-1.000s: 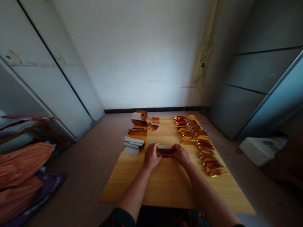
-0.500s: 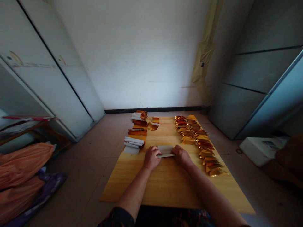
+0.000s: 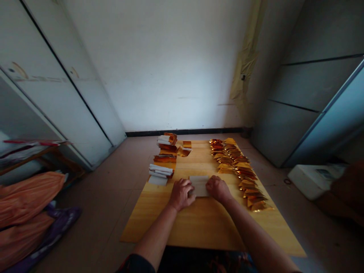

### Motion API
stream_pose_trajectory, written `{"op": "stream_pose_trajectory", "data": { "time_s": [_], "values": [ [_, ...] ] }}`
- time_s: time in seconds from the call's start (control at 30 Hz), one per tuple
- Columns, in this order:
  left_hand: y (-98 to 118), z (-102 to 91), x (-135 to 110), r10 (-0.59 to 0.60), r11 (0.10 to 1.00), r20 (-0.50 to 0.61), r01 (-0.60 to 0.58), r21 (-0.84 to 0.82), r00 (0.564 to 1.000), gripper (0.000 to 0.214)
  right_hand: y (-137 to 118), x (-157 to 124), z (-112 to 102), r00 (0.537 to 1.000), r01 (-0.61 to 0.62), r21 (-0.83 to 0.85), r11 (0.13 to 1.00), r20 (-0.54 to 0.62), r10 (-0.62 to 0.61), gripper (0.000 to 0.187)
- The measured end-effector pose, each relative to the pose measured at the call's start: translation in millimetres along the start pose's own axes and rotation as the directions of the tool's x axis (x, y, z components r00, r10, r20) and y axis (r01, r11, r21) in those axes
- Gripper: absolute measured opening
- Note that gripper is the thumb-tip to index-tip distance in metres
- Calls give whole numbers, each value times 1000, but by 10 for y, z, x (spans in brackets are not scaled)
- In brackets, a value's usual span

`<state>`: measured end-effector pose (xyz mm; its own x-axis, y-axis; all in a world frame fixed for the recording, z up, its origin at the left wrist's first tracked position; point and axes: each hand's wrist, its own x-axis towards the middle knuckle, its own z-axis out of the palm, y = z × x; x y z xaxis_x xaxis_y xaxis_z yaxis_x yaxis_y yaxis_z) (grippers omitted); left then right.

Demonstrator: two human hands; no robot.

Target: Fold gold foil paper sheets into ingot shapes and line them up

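A pale sheet of paper [image 3: 200, 185] lies on the wooden board between my hands, its lower part spread toward me. At its left edge my left hand [image 3: 182, 194] grips it with curled fingers; the thumb sits lower, slightly blurred. My right hand [image 3: 218, 188] is closed on the right edge, fingertips tucked under. To the left lie stacks of gold foil paper [image 3: 165, 159] and a bundle of folded pale-backed sheets [image 3: 160, 170]. Folded gold foil pieces [image 3: 247, 172] run in overlapping rows along the right side.
The wooden board [image 3: 159, 227] rests low, above a tiled floor. Loose foil pieces [image 3: 184, 151] lie near its far edge. Cabinets [image 3: 71, 94] stand left, a white box [image 3: 309, 182] sits right, and orange cloth [image 3: 28, 197] lies at left.
The paper's near part has opened out toward me, showing more surface. My left hand has shifted slightly left and nearer, its thumb lower. My right hand stays at the right edge.
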<state>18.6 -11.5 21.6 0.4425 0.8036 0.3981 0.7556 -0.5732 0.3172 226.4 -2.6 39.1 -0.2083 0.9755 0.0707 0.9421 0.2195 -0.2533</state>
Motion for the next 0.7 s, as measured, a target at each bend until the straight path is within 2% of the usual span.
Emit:
{"op": "stream_pose_trajectory", "data": {
  "time_s": [0.1, 0.2, 0.4, 0.5, 0.63, 0.7],
  "values": [
    [-6, 25, 19, -28, 1000, -11, 28, 3, 1000, 15, -165, 25, -3, 991, -128, 1, 992, -32, 128, 22],
    [0, 71, 59, -86, 996, -34, 87, 27, 996, 15, -252, 38, 24, 976, -207, -6, 978, -66, 206, 24],
    [32, 125, 97, -188, 982, -61, 188, -7, 980, 7, -165, 41, -28, 964, -264, 42, 964, 33, 263, 12],
    [37, 123, 107, -208, 978, -60, 207, -30, 976, 8, -83, 52, -30, 970, -242, 75, 967, 38, 239, 22],
    [37, 99, 124, -202, 979, -26, 201, -34, 979, 8, -41, 127, 12, 988, -150, 101, 984, -19, 153, 53],
    [37, 90, 127, -203, 979, -18, 202, -37, 979, 8, -63, 185, 14, 994, -113, 78, 991, 7, 112, 62]
  ]
}}
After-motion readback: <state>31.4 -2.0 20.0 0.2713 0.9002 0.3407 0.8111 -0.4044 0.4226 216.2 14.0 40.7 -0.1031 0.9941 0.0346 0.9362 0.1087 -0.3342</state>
